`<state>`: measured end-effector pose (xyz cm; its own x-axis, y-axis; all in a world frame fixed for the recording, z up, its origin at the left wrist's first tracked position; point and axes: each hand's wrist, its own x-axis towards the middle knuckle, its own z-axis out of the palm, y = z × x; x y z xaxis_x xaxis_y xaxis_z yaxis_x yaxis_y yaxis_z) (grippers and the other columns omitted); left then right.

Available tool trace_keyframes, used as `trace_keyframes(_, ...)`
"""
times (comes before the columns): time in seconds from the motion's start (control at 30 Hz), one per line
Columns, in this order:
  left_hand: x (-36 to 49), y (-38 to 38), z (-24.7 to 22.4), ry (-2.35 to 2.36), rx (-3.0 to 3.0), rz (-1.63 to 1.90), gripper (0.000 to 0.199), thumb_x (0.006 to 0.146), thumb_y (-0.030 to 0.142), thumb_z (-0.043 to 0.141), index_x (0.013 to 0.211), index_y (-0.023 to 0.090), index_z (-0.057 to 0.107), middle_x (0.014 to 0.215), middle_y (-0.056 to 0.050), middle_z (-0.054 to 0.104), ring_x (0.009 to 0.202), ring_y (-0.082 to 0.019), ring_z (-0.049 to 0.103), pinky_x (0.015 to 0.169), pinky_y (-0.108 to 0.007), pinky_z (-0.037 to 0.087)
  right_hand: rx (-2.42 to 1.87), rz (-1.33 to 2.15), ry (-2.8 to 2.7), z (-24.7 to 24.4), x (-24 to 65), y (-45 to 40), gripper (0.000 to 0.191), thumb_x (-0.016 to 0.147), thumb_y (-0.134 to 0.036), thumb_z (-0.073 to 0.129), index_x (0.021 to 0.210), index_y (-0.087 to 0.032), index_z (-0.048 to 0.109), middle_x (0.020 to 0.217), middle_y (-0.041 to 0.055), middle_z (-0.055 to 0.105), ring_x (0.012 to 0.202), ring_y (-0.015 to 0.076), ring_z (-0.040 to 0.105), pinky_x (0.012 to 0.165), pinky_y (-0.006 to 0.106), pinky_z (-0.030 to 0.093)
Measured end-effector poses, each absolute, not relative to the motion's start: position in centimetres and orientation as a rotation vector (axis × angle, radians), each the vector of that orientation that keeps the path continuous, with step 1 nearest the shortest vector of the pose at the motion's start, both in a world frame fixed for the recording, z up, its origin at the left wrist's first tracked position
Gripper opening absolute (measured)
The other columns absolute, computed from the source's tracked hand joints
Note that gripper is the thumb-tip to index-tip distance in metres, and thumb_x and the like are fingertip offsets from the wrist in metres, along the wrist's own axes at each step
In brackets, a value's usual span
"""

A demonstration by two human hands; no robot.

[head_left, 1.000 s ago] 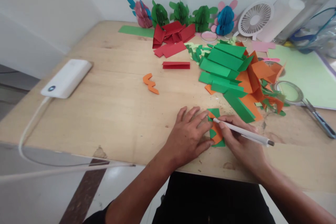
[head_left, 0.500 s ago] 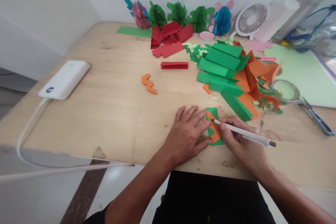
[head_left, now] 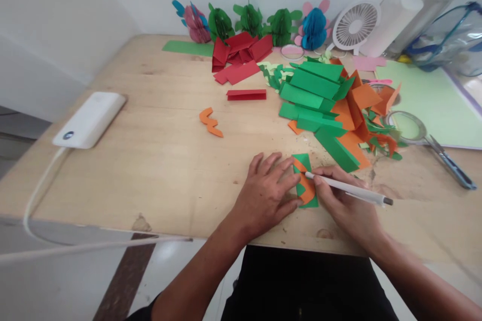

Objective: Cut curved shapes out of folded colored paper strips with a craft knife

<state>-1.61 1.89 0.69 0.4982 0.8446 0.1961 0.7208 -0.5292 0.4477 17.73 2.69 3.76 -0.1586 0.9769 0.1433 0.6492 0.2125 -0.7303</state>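
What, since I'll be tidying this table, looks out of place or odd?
Nothing looks broken. The green papers and orange papers lie in a skewed, overlapping heap beside loose scraps, so that side looks messy. The white cable droops past the table's edge, where it might snag. The pen in the right hand looks fine.

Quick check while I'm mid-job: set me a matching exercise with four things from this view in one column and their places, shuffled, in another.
Things
1. white pen
2. green card
3. white power bank
4. white fan

Places
a. at the back, just right of the blue paper figure
b. beneath an orange cutout
c. in the right hand
d. on the left side of the table

Pairs: 1-c, 2-b, 3-d, 4-a
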Motion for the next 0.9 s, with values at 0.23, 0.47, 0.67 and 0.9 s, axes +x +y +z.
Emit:
trace_keyframes(0.23, -1.7, 1.8, 0.8, 1.315, 2.428, 0.578, 0.037, 0.093, 0.046, 0.054, 0.118, 0.021, 0.063, 0.143, -0.012, 0.052, 0.134, -0.036, 0.041, 0.111, -0.063, 0.026, -1.497, 1.010, -1.653, 3.4, 17.7, 3.4, 0.020, 0.086, -0.038, 0.059, 0.082, -0.021, 0.068, 0.079, 0.0039, 0.074, 0.066, 0.0155, 0.067, 0.056, 0.024, 0.052)
trace_keyframes(0.47, -1.6, 1.8, 0.8, 1.327, 2.434, 0.560, 0.035, 0.094, 0.045, 0.054, 0.119, 0.022, 0.063, 0.143, -0.011, 0.052, 0.135, -0.036, 0.040, 0.111, -0.063, 0.027, -1.488, 1.070, -1.630, 3.3, 17.4, 3.8, 0.018, 0.085, -0.038, 0.060, 0.082, -0.021, 0.068, 0.077, 0.0032, 0.071, 0.068, 0.0152, 0.067, 0.058, 0.024, 0.053)
trace_keyframes(0.67, -1.7, 1.8, 0.8, 1.325, 2.455, 0.569, 0.036, 0.095, 0.047, 0.052, 0.119, 0.022, 0.063, 0.143, -0.012, 0.052, 0.134, -0.037, 0.041, 0.110, -0.064, 0.028, -1.490, 1.077, -1.660, 3.2, 17.6, 3.7, 0.019, 0.088, -0.036, 0.058, 0.083, -0.021, 0.068, 0.078, 0.0035, 0.071, 0.069, 0.0152, 0.066, 0.058, 0.025, 0.052)
trace_keyframes(0.9, -1.7, 1.9, 0.7, 1.326, 2.463, 0.586, 0.035, 0.095, 0.047, 0.052, 0.115, 0.020, 0.063, 0.143, -0.012, 0.053, 0.135, -0.036, 0.041, 0.111, -0.063, 0.028, -1.482, 1.102, -1.654, 3.4, 17.5, 4.0, 0.020, 0.088, -0.038, 0.059, 0.082, -0.022, 0.067, 0.077, 0.0036, 0.072, 0.068, 0.0160, 0.068, 0.056, 0.025, 0.053)
